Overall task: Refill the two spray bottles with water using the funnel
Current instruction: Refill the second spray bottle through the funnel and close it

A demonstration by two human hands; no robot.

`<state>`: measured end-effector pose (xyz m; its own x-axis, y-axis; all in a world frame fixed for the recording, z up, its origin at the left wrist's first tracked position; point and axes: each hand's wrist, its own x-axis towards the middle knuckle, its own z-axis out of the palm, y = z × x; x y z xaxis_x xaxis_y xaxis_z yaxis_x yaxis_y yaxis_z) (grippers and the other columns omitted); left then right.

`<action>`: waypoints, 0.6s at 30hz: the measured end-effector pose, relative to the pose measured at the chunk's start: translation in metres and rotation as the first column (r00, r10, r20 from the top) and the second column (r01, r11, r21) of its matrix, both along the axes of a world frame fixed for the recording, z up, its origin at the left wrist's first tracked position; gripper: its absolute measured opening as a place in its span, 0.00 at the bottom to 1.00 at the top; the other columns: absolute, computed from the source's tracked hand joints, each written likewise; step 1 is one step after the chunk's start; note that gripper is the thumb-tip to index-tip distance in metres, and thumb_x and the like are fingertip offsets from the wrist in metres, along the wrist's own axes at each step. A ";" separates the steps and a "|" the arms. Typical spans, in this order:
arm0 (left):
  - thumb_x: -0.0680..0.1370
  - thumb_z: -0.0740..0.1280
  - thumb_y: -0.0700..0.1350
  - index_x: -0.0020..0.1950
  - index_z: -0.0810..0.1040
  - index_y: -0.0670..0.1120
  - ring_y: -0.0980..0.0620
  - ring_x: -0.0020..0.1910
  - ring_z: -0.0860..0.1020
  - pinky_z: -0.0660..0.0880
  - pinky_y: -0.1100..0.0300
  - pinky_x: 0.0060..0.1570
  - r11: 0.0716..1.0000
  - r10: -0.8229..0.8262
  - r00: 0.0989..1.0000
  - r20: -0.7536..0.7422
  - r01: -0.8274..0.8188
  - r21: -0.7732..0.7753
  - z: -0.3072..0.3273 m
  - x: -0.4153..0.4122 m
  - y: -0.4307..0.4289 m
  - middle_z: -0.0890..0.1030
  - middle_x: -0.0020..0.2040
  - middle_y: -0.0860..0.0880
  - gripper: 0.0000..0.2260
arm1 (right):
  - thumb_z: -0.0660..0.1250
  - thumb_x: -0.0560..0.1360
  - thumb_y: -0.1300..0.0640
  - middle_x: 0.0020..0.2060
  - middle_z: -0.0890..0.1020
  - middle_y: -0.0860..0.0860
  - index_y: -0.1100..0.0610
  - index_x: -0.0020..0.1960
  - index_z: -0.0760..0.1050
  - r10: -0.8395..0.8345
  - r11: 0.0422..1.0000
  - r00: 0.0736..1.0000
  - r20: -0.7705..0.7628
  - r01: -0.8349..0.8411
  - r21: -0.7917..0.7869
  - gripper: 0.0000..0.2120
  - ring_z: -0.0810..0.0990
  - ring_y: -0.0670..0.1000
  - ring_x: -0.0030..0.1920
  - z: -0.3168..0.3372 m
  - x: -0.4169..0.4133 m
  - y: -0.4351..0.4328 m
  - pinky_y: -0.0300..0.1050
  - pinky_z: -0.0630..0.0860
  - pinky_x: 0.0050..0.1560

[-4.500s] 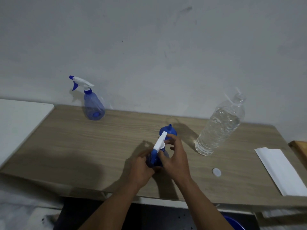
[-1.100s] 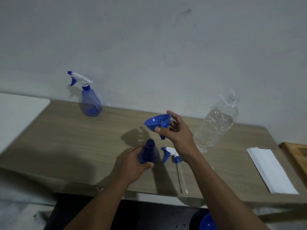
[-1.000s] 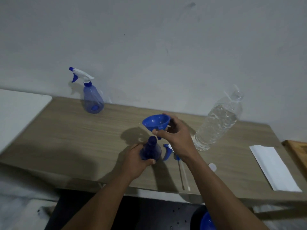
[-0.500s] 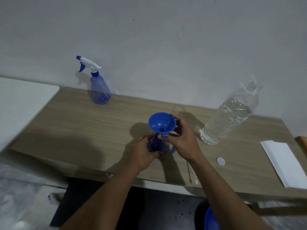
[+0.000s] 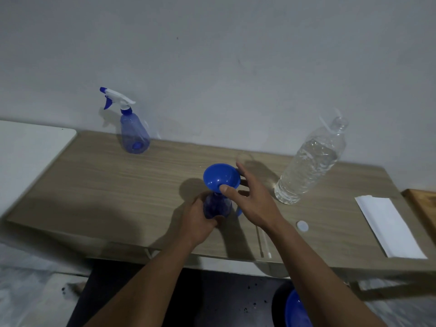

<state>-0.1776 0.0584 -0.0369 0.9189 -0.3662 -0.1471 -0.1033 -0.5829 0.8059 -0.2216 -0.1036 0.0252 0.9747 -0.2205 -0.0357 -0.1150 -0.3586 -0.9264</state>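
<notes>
Since half a second ago, our right hand (image 5: 253, 201) has loosened off the blue funnel (image 5: 221, 177): its fingers are now spread open beside the rim, the thumb tip still touching the funnel's near edge, and it grips nothing. The funnel sits upright in the neck of the near spray bottle (image 5: 217, 206), which stands on the bench (image 5: 118, 182) near the front edge. Our left hand (image 5: 197, 221) is wrapped around the lower body of that bottle, closed on it.

The bottle's removed spray head lies on the bench behind our right hand; only its dip tube (image 5: 265, 241) and a bit of blue trigger show. The second spray bottle (image 5: 133, 133), with its head on, stands at the back left by the wall. The clear water bottle (image 5: 311, 161) stands uncapped to the right, its white cap (image 5: 302, 225) lying on the bench nearer us. A folded white paper (image 5: 389, 227) lies at the far right.
</notes>
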 end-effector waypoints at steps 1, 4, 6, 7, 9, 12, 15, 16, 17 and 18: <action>0.68 0.77 0.46 0.65 0.72 0.55 0.65 0.42 0.74 0.68 0.78 0.35 1.000 -0.005 1.000 -0.002 0.005 0.001 0.002 0.000 0.000 0.79 0.52 0.58 0.28 | 0.75 0.72 0.42 0.71 0.71 0.42 0.48 0.79 0.59 -0.012 1.000 1.000 -0.001 0.011 -0.016 0.41 0.74 0.43 0.65 0.002 0.001 0.001 0.39 0.74 0.56; 0.68 0.76 0.48 0.64 0.72 0.54 0.60 0.45 0.77 0.66 0.75 0.34 1.000 -0.008 1.000 0.000 0.008 0.015 0.006 -0.003 0.001 0.79 0.51 0.58 0.26 | 0.74 0.72 0.40 0.71 0.71 0.42 0.49 0.79 0.60 -0.013 0.997 1.000 0.010 0.014 -0.071 0.42 0.74 0.41 0.64 0.005 0.001 0.000 0.40 0.74 0.60; 0.69 0.76 0.50 0.69 0.69 0.52 0.58 0.51 0.76 0.67 0.72 0.42 0.999 0.028 1.000 -0.008 -0.028 -0.029 0.009 -0.005 0.002 0.77 0.58 0.57 0.30 | 0.72 0.71 0.35 0.71 0.71 0.42 0.48 0.79 0.60 -0.036 0.993 0.999 0.019 0.038 -0.112 0.43 0.74 0.40 0.64 0.006 -0.002 -0.003 0.45 0.74 0.63; 0.70 0.76 0.51 0.72 0.66 0.52 0.58 0.57 0.74 0.68 0.67 0.48 0.995 0.057 0.998 -0.012 -0.057 -0.077 0.012 -0.007 0.002 0.74 0.62 0.58 0.34 | 0.70 0.70 0.33 0.71 0.71 0.41 0.47 0.79 0.60 -0.056 0.989 0.998 0.026 0.059 -0.133 0.43 0.75 0.40 0.64 0.007 -0.003 -0.005 0.47 0.74 0.64; 0.69 0.77 0.53 0.75 0.60 0.53 0.59 0.65 0.69 0.68 0.61 0.58 0.980 0.100 0.995 0.001 -0.099 -0.173 0.017 -0.010 0.002 0.69 0.68 0.59 0.40 | 0.68 0.72 0.34 0.71 0.72 0.43 0.48 0.78 0.63 -0.103 0.974 0.993 0.059 0.113 -0.196 0.39 0.75 0.42 0.65 0.011 -0.007 -0.011 0.48 0.74 0.65; 0.62 0.77 0.62 0.76 0.54 0.58 0.56 0.69 0.69 0.69 0.52 0.65 0.950 0.183 0.983 0.025 -0.170 -0.260 0.025 -0.010 0.000 0.68 0.71 0.58 0.49 | 0.67 0.77 0.42 0.69 0.73 0.49 0.52 0.75 0.66 -0.208 0.899 0.963 0.169 0.256 -0.355 0.30 0.74 0.48 0.66 0.017 -0.014 -0.026 0.48 0.73 0.65; 0.60 0.78 0.64 0.77 0.51 0.58 0.56 0.69 0.68 0.69 0.51 0.67 0.934 0.212 0.976 0.047 -0.188 -0.304 0.039 -0.010 -0.006 0.68 0.70 0.56 0.54 | 0.68 0.77 0.50 0.65 0.73 0.52 0.54 0.71 0.69 -0.328 0.773 0.884 0.332 0.453 -0.445 0.24 0.72 0.52 0.65 0.027 -0.021 -0.040 0.50 0.73 0.64; 0.60 0.78 0.65 0.78 0.51 0.57 0.55 0.69 0.68 0.69 0.51 0.66 0.933 0.211 0.976 0.058 -0.183 -0.310 0.043 -0.009 -0.009 0.68 0.70 0.56 0.54 | 0.69 0.76 0.52 0.64 0.73 0.54 0.54 0.70 0.70 -0.376 0.721 0.837 0.397 0.534 -0.442 0.24 0.71 0.53 0.64 0.030 -0.022 -0.044 0.51 0.73 0.63; 0.60 0.77 0.66 0.78 0.51 0.57 0.55 0.69 0.68 0.68 0.52 0.65 0.934 0.208 0.976 0.067 -0.177 -0.311 0.046 -0.009 -0.012 0.68 0.71 0.55 0.54 | 0.70 0.75 0.53 0.62 0.73 0.55 0.55 0.69 0.70 -0.429 0.663 0.780 0.456 0.615 -0.428 0.24 0.70 0.54 0.63 0.033 -0.023 -0.048 0.52 0.73 0.62; 0.60 0.77 0.67 0.78 0.51 0.57 0.55 0.68 0.68 0.68 0.54 0.64 0.935 0.203 0.977 0.069 -0.173 -0.308 0.049 -0.009 -0.015 0.67 0.71 0.55 0.54 | 0.72 0.73 0.53 0.62 0.72 0.56 0.55 0.69 0.70 -0.484 0.603 0.716 0.503 0.689 -0.402 0.26 0.70 0.56 0.62 0.035 -0.024 -0.052 0.53 0.72 0.62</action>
